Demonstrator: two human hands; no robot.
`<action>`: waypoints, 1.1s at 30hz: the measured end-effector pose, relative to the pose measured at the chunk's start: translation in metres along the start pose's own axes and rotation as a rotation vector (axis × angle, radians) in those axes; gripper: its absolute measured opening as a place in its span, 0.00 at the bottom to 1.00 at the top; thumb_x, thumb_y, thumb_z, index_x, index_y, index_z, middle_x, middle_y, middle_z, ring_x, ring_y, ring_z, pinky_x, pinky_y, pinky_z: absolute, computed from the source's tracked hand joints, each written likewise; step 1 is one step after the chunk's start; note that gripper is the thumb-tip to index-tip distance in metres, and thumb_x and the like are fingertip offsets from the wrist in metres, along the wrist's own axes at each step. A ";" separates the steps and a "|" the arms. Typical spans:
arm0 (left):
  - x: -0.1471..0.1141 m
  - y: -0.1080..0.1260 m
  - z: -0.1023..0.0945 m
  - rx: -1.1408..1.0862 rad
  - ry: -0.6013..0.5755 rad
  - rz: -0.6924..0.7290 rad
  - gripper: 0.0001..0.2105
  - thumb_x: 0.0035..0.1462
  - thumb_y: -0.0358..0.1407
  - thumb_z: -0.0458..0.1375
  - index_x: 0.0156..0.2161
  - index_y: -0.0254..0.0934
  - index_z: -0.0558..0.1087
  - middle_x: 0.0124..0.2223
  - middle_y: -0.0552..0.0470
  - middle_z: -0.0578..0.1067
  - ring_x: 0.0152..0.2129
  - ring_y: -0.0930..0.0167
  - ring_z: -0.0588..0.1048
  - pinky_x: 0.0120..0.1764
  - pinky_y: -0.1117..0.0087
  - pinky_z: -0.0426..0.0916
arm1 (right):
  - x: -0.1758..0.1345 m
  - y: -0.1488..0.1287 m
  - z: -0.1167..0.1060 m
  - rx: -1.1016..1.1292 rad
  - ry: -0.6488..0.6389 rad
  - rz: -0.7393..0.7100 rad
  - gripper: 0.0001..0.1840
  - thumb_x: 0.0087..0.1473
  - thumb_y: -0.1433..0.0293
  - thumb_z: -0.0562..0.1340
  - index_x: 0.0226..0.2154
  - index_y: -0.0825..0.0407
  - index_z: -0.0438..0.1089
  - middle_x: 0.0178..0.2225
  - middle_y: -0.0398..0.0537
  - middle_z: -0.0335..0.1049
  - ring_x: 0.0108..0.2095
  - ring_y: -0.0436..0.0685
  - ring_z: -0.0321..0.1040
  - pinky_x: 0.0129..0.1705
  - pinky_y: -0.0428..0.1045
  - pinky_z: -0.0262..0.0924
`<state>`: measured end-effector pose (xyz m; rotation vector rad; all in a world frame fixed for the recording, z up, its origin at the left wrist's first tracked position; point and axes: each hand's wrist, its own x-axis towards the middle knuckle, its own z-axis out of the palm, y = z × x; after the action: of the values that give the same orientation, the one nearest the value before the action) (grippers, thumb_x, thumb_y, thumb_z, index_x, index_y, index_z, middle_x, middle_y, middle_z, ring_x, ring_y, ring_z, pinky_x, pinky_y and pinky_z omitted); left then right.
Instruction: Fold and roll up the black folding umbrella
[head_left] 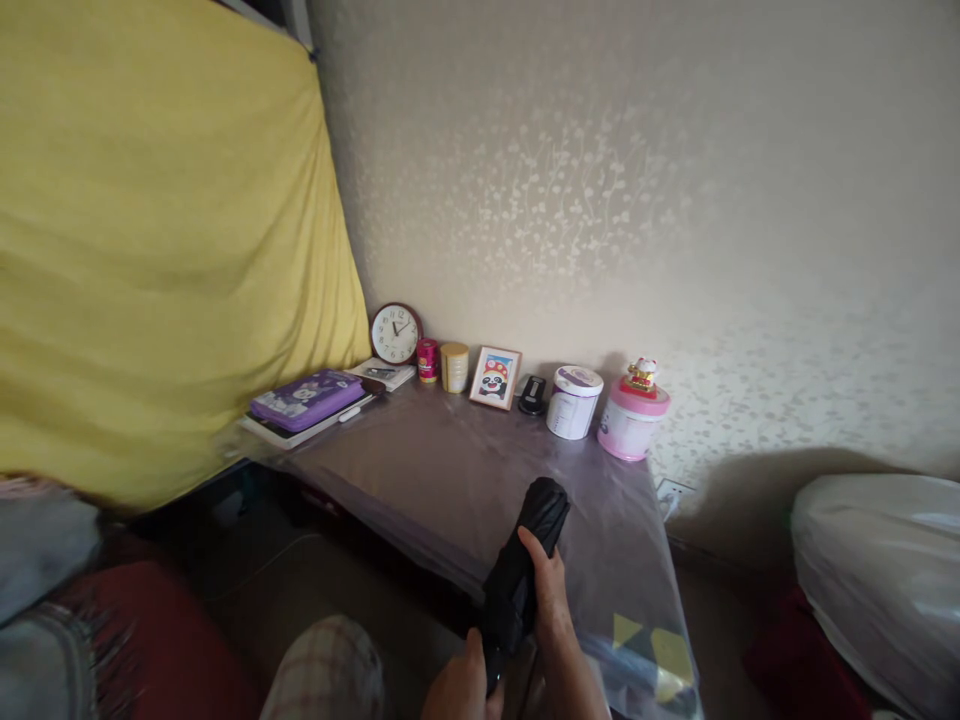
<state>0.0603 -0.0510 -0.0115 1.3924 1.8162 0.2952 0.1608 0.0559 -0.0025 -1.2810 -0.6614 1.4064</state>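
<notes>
A folded black umbrella [517,580] slants across the front edge of the table, held in both hands. My left hand [463,685] is closed round its lower end, near the handle, at the bottom of the view. Higher up, my right hand [550,590] wraps the folded cloth from the right side, thumb on top. The umbrella's wide end points away from me, over the plastic-covered table [420,470]. The undersides of both hands are hidden.
Along the wall stand a round clock [396,333], a panda picture frame [495,378], a white canister [575,402] and a pink canister [634,418] topped by a cat figurine. A purple case [306,398] lies at left. A yellow curtain [165,220] hangs beside the table.
</notes>
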 end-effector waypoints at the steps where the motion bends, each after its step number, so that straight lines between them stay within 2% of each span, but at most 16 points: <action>1: -0.002 0.000 -0.004 -0.039 -0.018 0.031 0.22 0.53 0.32 0.53 0.54 0.32 0.63 0.44 0.43 0.75 0.43 0.64 0.73 0.42 0.71 0.63 | 0.000 0.000 0.000 0.006 -0.003 -0.005 0.28 0.34 0.55 0.69 0.36 0.55 0.68 0.20 0.41 0.70 0.20 0.55 0.67 0.23 0.48 0.63; 4: -0.006 0.002 -0.012 -0.267 -0.156 0.134 0.13 0.54 0.35 0.51 0.43 0.35 0.70 0.35 0.51 0.77 0.33 0.70 0.75 0.33 0.75 0.65 | -0.001 -0.003 0.000 0.067 -0.089 0.009 0.26 0.37 0.53 0.67 0.33 0.55 0.68 0.20 0.42 0.69 0.19 0.55 0.67 0.23 0.48 0.63; 7: -0.006 0.005 -0.010 -0.391 -0.230 0.145 0.13 0.54 0.34 0.48 0.41 0.35 0.71 0.31 0.53 0.77 0.28 0.72 0.75 0.28 0.76 0.65 | -0.004 -0.005 0.001 0.102 -0.136 0.027 0.25 0.38 0.53 0.66 0.33 0.56 0.67 0.20 0.43 0.70 0.19 0.55 0.67 0.23 0.49 0.63; 11: 0.001 0.005 0.004 -0.249 -0.094 0.108 0.16 0.54 0.31 0.50 0.48 0.35 0.69 0.43 0.50 0.76 0.41 0.69 0.74 0.38 0.76 0.65 | -0.006 -0.003 0.002 0.097 -0.124 0.014 0.27 0.37 0.55 0.67 0.36 0.56 0.66 0.21 0.45 0.71 0.21 0.56 0.69 0.23 0.49 0.64; 14: 0.006 -0.001 0.012 -0.124 -0.044 0.055 0.22 0.53 0.29 0.52 0.55 0.29 0.62 0.47 0.43 0.74 0.47 0.67 0.71 0.44 0.75 0.63 | -0.005 -0.001 0.002 0.079 -0.112 0.025 0.27 0.38 0.55 0.67 0.37 0.56 0.66 0.22 0.46 0.72 0.21 0.57 0.70 0.22 0.49 0.64; 18: 0.007 -0.002 0.014 0.026 -0.015 -0.053 0.26 0.55 0.29 0.51 0.60 0.26 0.54 0.46 0.36 0.74 0.45 0.62 0.73 0.44 0.69 0.64 | -0.004 -0.001 0.001 0.081 -0.086 0.011 0.28 0.37 0.56 0.68 0.38 0.55 0.67 0.22 0.45 0.72 0.23 0.57 0.71 0.25 0.49 0.66; 23: -0.003 0.004 0.005 0.130 0.017 -0.074 0.27 0.54 0.25 0.50 0.59 0.24 0.54 0.43 0.32 0.74 0.42 0.56 0.73 0.43 0.60 0.65 | -0.004 0.000 -0.001 0.097 -0.093 0.013 0.29 0.37 0.56 0.68 0.39 0.57 0.68 0.23 0.46 0.73 0.23 0.58 0.71 0.24 0.49 0.65; 25: -0.006 0.003 0.001 0.134 0.020 -0.062 0.26 0.54 0.26 0.50 0.59 0.27 0.55 0.44 0.34 0.75 0.42 0.57 0.74 0.43 0.62 0.65 | -0.002 0.001 -0.001 0.105 -0.091 0.017 0.28 0.37 0.56 0.68 0.38 0.57 0.68 0.23 0.46 0.73 0.23 0.58 0.70 0.24 0.49 0.65; 30: -0.006 0.000 -0.003 0.104 0.012 -0.016 0.26 0.53 0.32 0.54 0.59 0.36 0.58 0.47 0.43 0.74 0.46 0.66 0.72 0.45 0.74 0.63 | 0.001 0.002 0.000 0.101 -0.059 0.032 0.28 0.36 0.55 0.68 0.36 0.56 0.68 0.22 0.46 0.72 0.23 0.58 0.70 0.24 0.50 0.66; 33: -0.006 0.000 -0.001 0.132 0.013 -0.052 0.27 0.53 0.29 0.52 0.59 0.31 0.56 0.45 0.38 0.75 0.43 0.63 0.73 0.43 0.69 0.64 | -0.001 0.001 -0.001 0.106 -0.082 0.028 0.27 0.36 0.56 0.68 0.36 0.56 0.69 0.23 0.47 0.73 0.23 0.58 0.71 0.24 0.50 0.66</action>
<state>0.0600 -0.0559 -0.0078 1.4327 1.9084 0.1597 0.1610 0.0550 -0.0031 -1.1586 -0.6180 1.5038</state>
